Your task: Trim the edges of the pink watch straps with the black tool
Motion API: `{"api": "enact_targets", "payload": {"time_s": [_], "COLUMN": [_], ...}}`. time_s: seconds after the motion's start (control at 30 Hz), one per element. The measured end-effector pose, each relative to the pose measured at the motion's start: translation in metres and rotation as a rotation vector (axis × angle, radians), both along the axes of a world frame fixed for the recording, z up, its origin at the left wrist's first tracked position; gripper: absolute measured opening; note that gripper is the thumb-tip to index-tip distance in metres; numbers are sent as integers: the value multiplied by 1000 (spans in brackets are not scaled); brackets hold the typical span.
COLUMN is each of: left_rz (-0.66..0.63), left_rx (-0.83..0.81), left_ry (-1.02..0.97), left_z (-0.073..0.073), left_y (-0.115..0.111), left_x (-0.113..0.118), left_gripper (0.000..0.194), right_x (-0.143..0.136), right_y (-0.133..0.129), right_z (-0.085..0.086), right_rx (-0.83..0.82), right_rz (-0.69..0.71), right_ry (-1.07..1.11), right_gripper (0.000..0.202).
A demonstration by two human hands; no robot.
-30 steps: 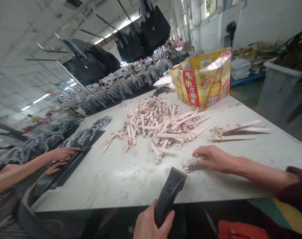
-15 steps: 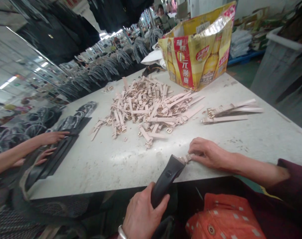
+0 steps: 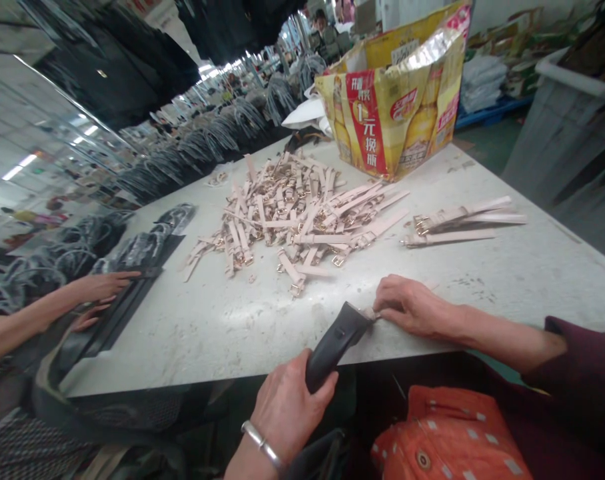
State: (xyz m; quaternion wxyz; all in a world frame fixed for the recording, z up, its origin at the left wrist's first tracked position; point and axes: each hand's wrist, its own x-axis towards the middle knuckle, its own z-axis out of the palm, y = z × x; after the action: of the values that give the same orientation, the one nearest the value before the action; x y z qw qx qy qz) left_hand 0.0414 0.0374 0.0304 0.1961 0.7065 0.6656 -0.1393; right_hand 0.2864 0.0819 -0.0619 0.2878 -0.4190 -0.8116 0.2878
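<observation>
My left hand (image 3: 290, 400), with a silver bracelet on the wrist, is wrapped round a black handheld tool (image 3: 335, 340). Its wide head meets a small pale pink strap (image 3: 369, 313) near the table's front edge. From the right, my right hand (image 3: 407, 308) pinches the strap's other side, its fingers covering most of it. Beyond both hands, a large heap of pale pink buckled straps (image 3: 292, 213) covers the middle of the table (image 3: 192, 340). Several similar straps (image 3: 455, 223) lie apart, to the right of the heap.
An open yellow carton (image 3: 397, 113) stands at the table's back. At left, another person's hands (image 3: 100, 287) touch black strips (image 3: 127, 307). Orange dotted fabric (image 3: 447, 433) lies below the front edge; a grey bin (image 3: 557, 133) is at right, dark bags (image 3: 107, 67) hang above.
Less of the strap shows between the tool's head and my right hand. The tool's head has shifted slightly up, and more of my left wrist and bracelet is visible.
</observation>
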Motion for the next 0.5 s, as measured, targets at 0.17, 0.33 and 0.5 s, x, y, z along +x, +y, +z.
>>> {"api": "enact_targets", "payload": {"time_s": [0.17,0.33,0.5], "left_rz": [-25,-35,-40], "left_rx": [-6,2,-4], "left_ry": [-2,-19,-27], "left_z": [-1,-4,-7], "left_y": [1,3,5], "left_x": [-3,-8,-11], "left_gripper": [30,32,33], "right_x": [-7,-9,-10], "right_y": [1,2,5], "right_z": [-1,3,5], "right_rx": [-2,68,3], "right_rz": [-22,38,31], "right_ry": [-53,-74,-56], "right_gripper": [6,11,14]}}
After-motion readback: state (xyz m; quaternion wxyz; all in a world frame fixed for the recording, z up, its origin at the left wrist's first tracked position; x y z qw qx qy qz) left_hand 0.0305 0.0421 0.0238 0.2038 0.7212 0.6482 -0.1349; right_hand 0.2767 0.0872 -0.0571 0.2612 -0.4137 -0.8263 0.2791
